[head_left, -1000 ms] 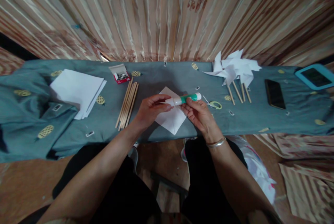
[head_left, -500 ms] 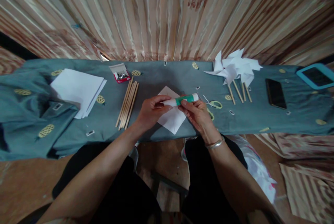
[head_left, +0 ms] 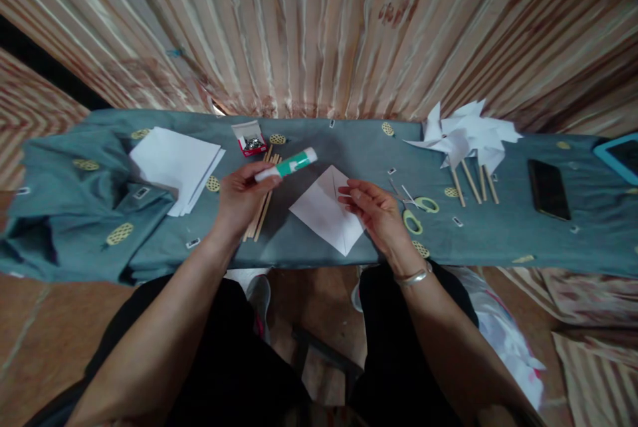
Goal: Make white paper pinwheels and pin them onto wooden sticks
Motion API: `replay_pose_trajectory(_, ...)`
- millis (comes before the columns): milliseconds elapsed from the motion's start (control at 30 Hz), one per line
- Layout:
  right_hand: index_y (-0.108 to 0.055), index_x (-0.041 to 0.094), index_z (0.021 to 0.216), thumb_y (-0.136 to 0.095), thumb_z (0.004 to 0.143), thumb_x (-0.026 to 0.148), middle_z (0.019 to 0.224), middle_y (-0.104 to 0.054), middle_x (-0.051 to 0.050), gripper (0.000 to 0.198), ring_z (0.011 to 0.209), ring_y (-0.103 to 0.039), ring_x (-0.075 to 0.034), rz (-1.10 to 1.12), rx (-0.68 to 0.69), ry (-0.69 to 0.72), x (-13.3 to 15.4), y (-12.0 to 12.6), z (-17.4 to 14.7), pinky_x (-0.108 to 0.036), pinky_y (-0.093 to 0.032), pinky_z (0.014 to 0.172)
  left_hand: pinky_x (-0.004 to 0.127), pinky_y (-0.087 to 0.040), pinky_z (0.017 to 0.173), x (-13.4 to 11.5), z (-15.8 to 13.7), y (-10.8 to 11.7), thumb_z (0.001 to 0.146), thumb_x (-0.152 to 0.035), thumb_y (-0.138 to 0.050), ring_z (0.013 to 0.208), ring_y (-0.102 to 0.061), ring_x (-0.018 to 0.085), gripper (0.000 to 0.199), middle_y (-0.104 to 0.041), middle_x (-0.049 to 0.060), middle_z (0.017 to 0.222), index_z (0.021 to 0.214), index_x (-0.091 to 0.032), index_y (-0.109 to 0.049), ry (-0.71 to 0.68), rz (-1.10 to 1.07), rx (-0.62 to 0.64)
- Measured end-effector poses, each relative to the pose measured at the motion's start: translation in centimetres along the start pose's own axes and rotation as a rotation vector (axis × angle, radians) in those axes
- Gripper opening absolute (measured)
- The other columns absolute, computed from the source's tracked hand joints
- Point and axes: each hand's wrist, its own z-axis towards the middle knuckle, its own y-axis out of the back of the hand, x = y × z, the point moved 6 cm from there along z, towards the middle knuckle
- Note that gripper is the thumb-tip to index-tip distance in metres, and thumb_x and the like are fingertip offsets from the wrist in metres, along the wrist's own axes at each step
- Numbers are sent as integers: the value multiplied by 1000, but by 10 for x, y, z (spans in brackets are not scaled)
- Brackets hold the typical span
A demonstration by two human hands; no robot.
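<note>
A green and white glue stick (head_left: 294,164) is gripped near its left end by my left hand (head_left: 242,198), above the wooden sticks (head_left: 266,209). A creased square of white paper (head_left: 326,204) lies on the cloth in front of me, one corner pointing my way. My right hand (head_left: 373,209) hovers at the paper's right side, fingers loosely apart and holding nothing; whether it touches the sheet I cannot tell. Just right of that hand rest scissors (head_left: 416,208) with yellow-green handles.
A stack of white paper (head_left: 172,161) lies at left, near an opened small red box (head_left: 252,143) of metal pins. Several paper pinwheels (head_left: 461,131) on sticks lie at right, beside a dark phone (head_left: 548,189) and a blue-framed tablet (head_left: 621,155). A curtain (head_left: 309,35) hangs behind the table.
My left hand has carried the glue stick leftward, away from my right hand. The right hand has let go of it and lowered to the paper's right side. The view has shifted slightly.
</note>
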Motion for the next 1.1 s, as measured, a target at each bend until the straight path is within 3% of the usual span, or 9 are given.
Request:
replay_pose_trajectory(100, -75, 26, 94, -88, 64, 46, 93, -79, -1, 38, 80, -73, -13, -46, 4, 30, 3, 8, 0, -24, -55, 71, 25, -42, 61, 0, 9, 47, 63, -32, -83, 62, -51, 12, 28, -63, -3, 68, 85, -17, -73, -77, 193, -189)
replay_pose_trajectory(233, -75, 26, 95, -86, 67, 45, 95, -79, -1, 35, 83, -73, -14, -98, 1, 54, 8, 15, -2, -26, -55, 74, 24, -36, 56, 8, 3, 79, 70, -22, -73, 58, -43, 10, 24, -54, -5, 64, 93, -15, -71, -2, 416, -252)
replay_pose_trajectory(400, -74, 26, 97, -81, 72, 45, 95, -79, -2, 32, 83, -73, -16, -193, -5, 115, 8, 21, 0, -27, -55, 73, 26, -30, 55, 14, -5, 89, 75, -22, -68, 55, -39, 9, 24, -54, -6, 67, 98, -14, -69, -4, 695, -233)
replay_pose_trajectory(500, -73, 25, 98, -75, 78, 41, 94, -79, -3, 26, 84, -73, -18, -370, 0, 216, 8, 26, 0, -32, -56, 77, 28, -39, 64, 12, -4, 88, 77, -20, -67, 65, -50, 12, 21, -60, -4, 76, 97, -14, -69, -44, 822, -162)
replay_pose_trajectory(567, -74, 24, 97, -69, 82, 37, 95, -79, -4, 20, 86, -73, -20, -578, -4, 313, 11, 28, -4, -36, -57, 80, 34, -46, 75, 4, -4, 85, 76, -21, -71, 80, -57, 18, 25, -65, 0, 86, 100, -14, -69, -155, 905, -154)
replay_pose_trajectory(700, -75, 23, 102, -57, 90, 27, 107, -77, -7, 22, 101, -71, -25, -989, 61, 500, 16, 26, -17, -45, -55, 93, 49, -45, 98, -20, -25, 46, 82, -33, -75, 112, -55, 30, 35, -67, 7, 115, 112, -17, -67, -616, 1006, -72)
replay_pose_trajectory(800, -74, 24, 107, -53, 93, 23, 117, -75, -7, 25, 114, -67, -24, -1076, 146, 578, 15, 23, -27, -46, -52, 103, 45, -51, 92, -17, -57, -13, 90, -30, -66, 107, -59, 26, 22, -69, 7, 115, 109, -20, -68, -837, 889, 311)
replay_pose_trajectory(933, -73, 23, 111, -52, 95, 21, 123, -72, -9, 26, 119, -65, -25, -1144, 190, 593, 12, 23, -34, -49, -49, 107, 48, -51, 95, -1, -85, -70, 87, -25, -70, 115, -57, 30, 27, -68, 11, 122, 112, -17, -67, -847, 868, 650)
replay_pose_trajectory(1100, -71, 21, 114, -51, 95, 19, 129, -69, -11, 27, 124, -61, -26, -1213, 222, 589, 9, 23, -37, -52, -47, 109, 44, -54, 92, 9, -86, -89, 90, -26, -67, 108, -61, 28, 25, -70, 12, 113, 112, -14, -67, -798, 893, 789)
